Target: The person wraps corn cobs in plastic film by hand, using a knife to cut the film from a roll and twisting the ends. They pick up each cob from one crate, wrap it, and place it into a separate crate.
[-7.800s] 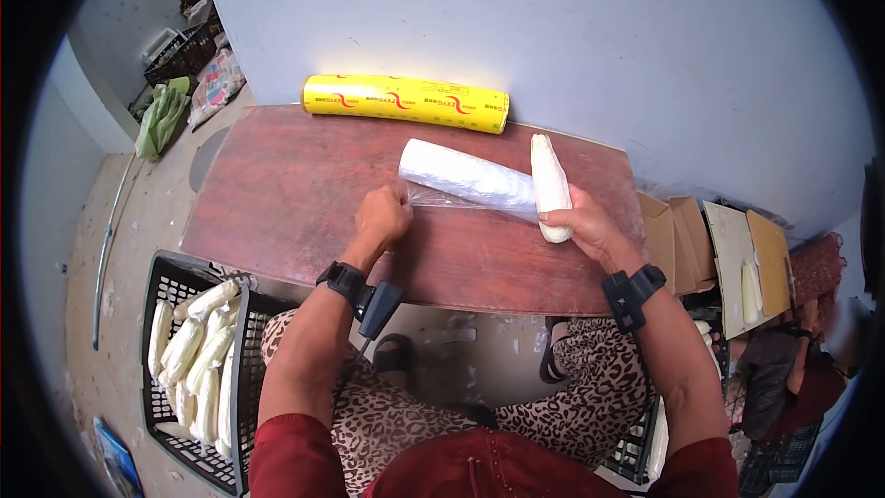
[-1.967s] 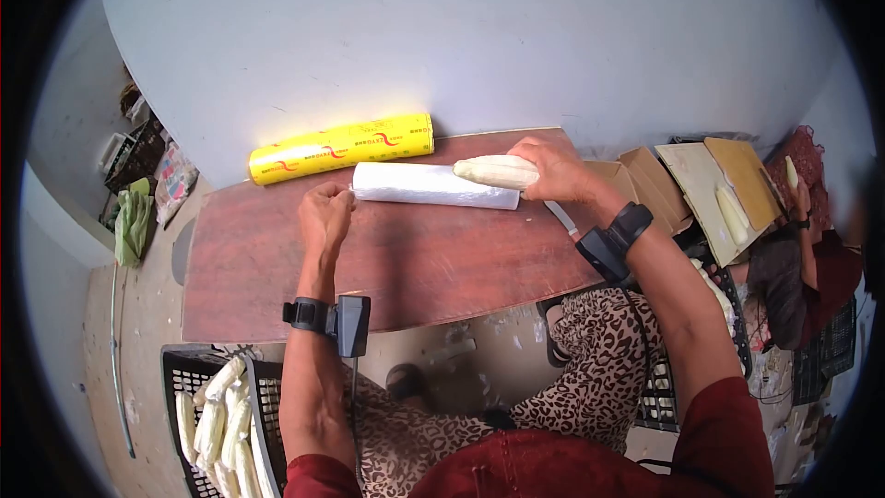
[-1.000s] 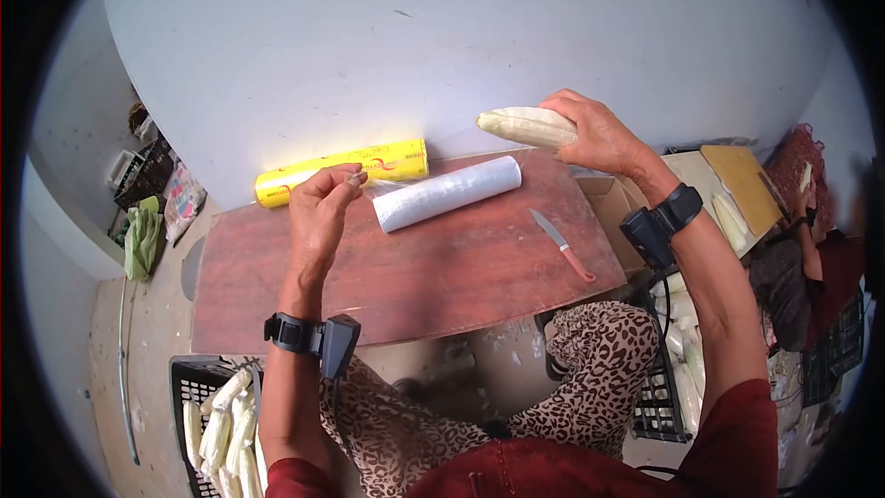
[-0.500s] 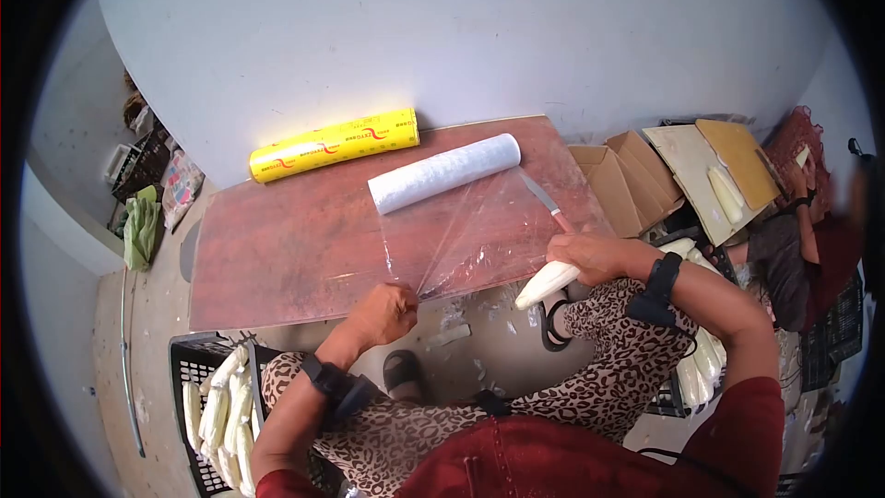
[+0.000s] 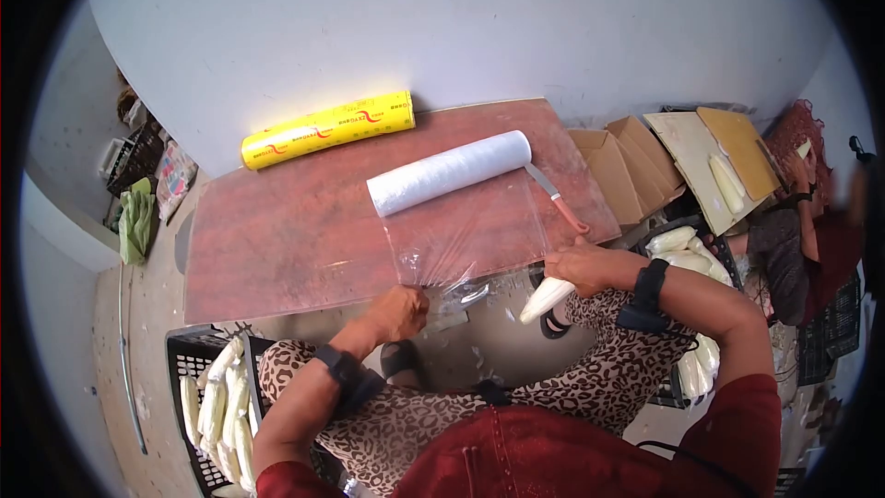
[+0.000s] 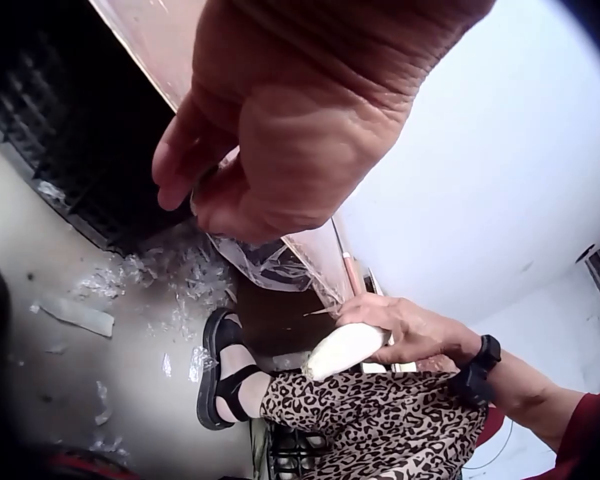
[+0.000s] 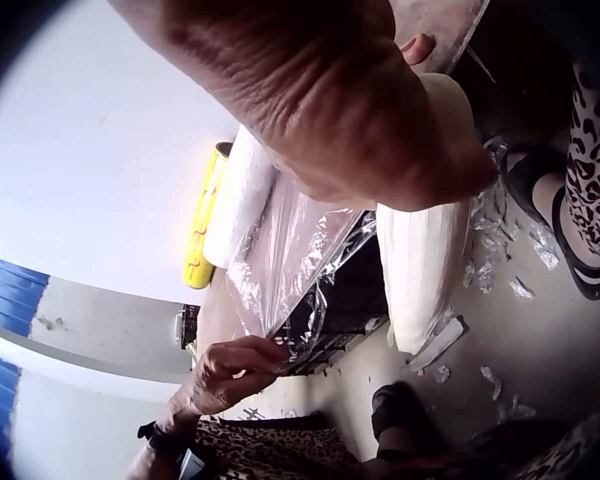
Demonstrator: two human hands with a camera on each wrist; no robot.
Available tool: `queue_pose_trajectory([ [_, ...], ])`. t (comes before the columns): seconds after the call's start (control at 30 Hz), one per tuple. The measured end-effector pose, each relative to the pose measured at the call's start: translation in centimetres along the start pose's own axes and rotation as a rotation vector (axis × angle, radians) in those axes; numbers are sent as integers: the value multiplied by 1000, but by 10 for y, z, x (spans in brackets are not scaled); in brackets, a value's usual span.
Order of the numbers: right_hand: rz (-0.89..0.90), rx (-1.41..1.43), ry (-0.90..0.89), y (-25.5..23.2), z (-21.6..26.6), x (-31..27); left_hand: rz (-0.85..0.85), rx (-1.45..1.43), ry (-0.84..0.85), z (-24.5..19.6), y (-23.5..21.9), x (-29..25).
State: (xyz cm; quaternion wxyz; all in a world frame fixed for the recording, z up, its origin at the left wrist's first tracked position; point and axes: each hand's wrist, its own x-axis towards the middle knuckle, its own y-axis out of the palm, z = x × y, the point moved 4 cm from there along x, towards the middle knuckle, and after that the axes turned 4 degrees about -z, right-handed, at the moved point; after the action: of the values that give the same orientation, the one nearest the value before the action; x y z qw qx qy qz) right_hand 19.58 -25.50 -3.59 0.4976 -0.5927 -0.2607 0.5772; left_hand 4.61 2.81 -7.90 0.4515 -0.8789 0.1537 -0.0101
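Note:
A sheet of cling film (image 5: 461, 238) stretches from the white cling film roll (image 5: 452, 171) to the table's front edge. My left hand (image 5: 398, 314) pinches the film's left corner at that edge. My right hand (image 5: 592, 267) grips a pale husked ear of corn (image 5: 544, 301) just off the table's front right. In the right wrist view, the corn (image 7: 420, 275) points downward from the palm, and the film (image 7: 280, 255) gathers toward my left hand (image 7: 235, 372). The left wrist view shows thumb and fingers closed together, their tips partly hidden.
A red-handled knife (image 5: 564, 210) lies right of the roll on the wooden table (image 5: 277, 240). A yellow printed roll (image 5: 327, 129) lies along the wall. Crates of corn flank the legs, left crate (image 5: 189, 360) included. Cardboard boxes (image 5: 627, 175) and another person (image 5: 802, 249) are at right.
Both hands have come down from above the table to its front edge, drawing film off the roll. The corn moved down with the right hand. Over the last half second the sheet spread wider.

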Motion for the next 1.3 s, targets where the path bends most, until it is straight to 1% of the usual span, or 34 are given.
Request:
queue_pose_trajectory([
  [0.07,6,-7,8,2,0,-3,0,50,-20,-8,-3,-2],
  [0.17,26,-8,31,1,0,-8,58,121,-42,3,6,1],
  [0.23,30,-24,40,4,-2,-13,50,149,-63,-1,5,0],
  [0.37,234,-57,131,32,-15,-25,29,183,-41,-6,5,-3],
  [0.43,317,-107,151,35,-14,-31,9,175,-21,-5,7,-3],
  [0.47,334,-80,162,36,-15,-33,1,171,-12,-4,9,-4],
  [0.53,370,-23,186,12,0,-37,-24,166,29,-3,9,-5],
  [0.6,281,206,96,-37,24,-32,-35,166,51,-4,9,-5],
  [0.63,232,320,51,-52,31,-30,-35,169,52,-5,8,-5],
  [0.67,27,366,-25,-55,28,-25,-33,172,53,-7,8,-5],
  [0.7,-81,402,-58,-64,31,-16,-35,173,50,-9,7,-5],
  [0.73,-186,407,-46,-78,39,-9,-38,175,47,-10,6,-5],
  [0.77,-244,405,10,-89,48,-1,-39,178,43,-11,5,-6],
  [0.87,-471,516,5,-76,45,38,-49,135,44,-9,6,-8],
  [0.97,-564,412,43,-58,47,65,-55,115,36,-12,2,-11],
  [1.07,-525,243,79,-33,42,80,-59,69,42,-16,-2,-14],
  [1.17,-509,233,83,-32,46,79,-39,42,34,-16,-3,-14],
  [1.27,-568,255,110,-36,46,74,-59,20,45,-17,-3,-14],
  [1.3,-612,310,146,-38,43,73,-65,17,51,-17,-3,-14],
])
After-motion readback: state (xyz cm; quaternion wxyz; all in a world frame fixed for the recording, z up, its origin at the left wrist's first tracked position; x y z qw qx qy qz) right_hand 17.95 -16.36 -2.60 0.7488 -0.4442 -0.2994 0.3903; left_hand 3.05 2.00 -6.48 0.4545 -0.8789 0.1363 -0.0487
